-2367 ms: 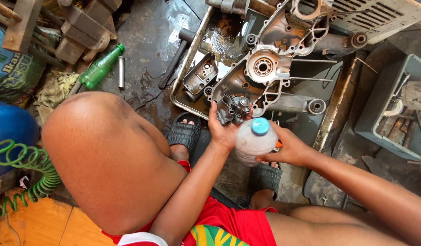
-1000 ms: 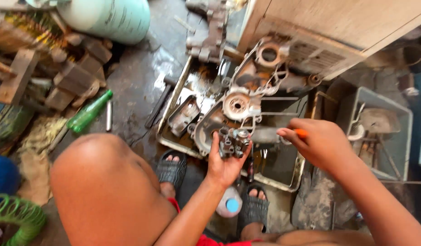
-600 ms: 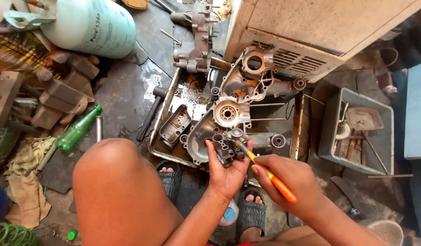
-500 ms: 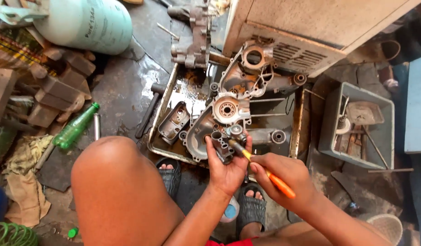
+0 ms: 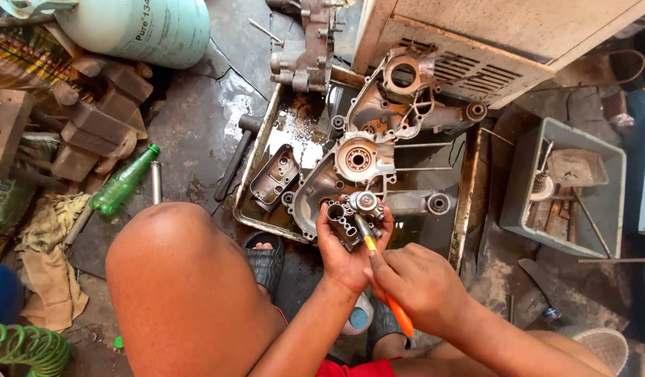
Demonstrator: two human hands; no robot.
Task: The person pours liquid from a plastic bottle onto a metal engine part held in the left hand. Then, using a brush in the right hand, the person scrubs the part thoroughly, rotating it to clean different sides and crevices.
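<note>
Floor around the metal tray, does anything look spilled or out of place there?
Yes: the dark floor left of the metal tray shines with a wet patch, and a green bottle lies tipped on its side there.

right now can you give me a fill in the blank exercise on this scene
1. The left hand holds a small metal ____.
2. The right hand holds a brush with an ____ handle.
3. The green bottle lies on the ____.
4. The engine casing lies in a metal ____.

Missing words: part; orange; floor; tray
</note>
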